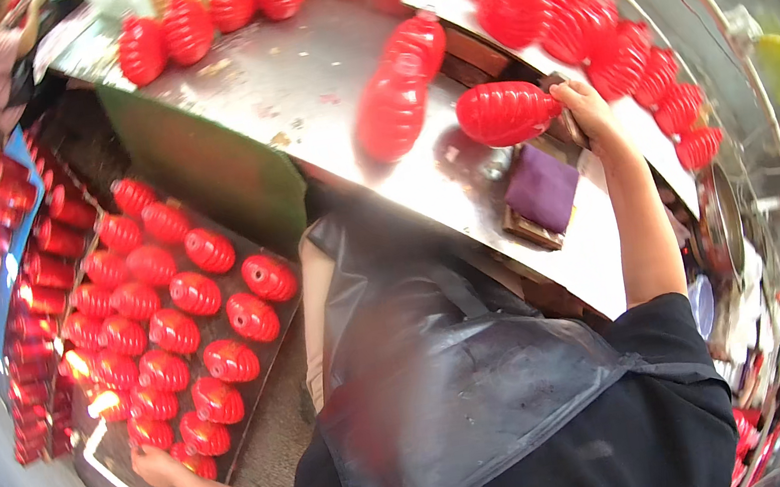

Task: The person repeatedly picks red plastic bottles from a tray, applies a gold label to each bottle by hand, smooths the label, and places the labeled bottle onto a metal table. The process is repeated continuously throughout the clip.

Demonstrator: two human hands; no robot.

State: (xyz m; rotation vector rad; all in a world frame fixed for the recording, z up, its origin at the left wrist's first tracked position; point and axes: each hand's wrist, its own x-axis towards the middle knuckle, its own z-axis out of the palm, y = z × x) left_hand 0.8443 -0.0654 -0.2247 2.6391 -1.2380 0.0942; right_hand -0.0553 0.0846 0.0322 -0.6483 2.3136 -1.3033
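My right hand (587, 113) is closed on the narrow end of a glossy red ribbed lantern-shaped piece (504, 114), holding it sideways over the metal table (304, 75). Below it, a folded purple cloth (543, 188) lies on a small block. Low on the left, my left hand (153, 467) has its fingers closed at the near end of another red ribbed piece (150, 434); its fingertips are partly hidden. That piece lies among several similar ones, in rows on a dark board (253, 375). Two more red pieces (391, 112) rest on the metal table.
Red pieces (517, 11) line the right and far edges of the worktop. A green panel (204, 145) hangs below the table's left edge. More red pieces fill a rack (25, 298) at far left. Another person (2, 75) is at the upper left.
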